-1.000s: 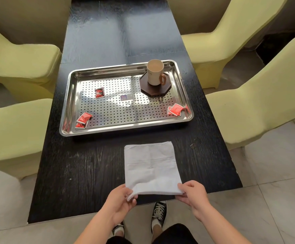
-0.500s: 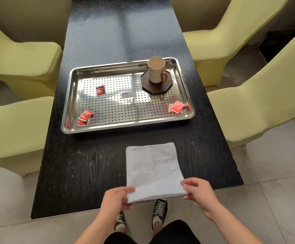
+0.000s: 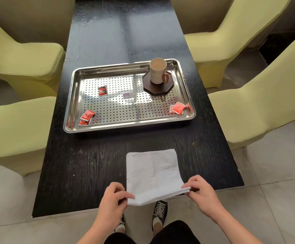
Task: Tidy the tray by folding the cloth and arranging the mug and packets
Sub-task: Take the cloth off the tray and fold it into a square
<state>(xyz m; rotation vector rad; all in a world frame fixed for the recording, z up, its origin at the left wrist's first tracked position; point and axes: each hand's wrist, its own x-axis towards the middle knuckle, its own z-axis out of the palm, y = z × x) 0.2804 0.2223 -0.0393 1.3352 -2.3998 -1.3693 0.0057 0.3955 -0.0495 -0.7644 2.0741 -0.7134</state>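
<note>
Cloth (image 3: 153, 175) — near corners pinched both hands

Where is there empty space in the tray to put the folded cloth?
The tray has bare room along its far left, behind the lone packet, and along its near middle, between the left packets and the right packets. The far right corner is crowded: the mug stands on a dark coaster.

Print on the small label (image 3: 129, 95) is too small to read.
</note>
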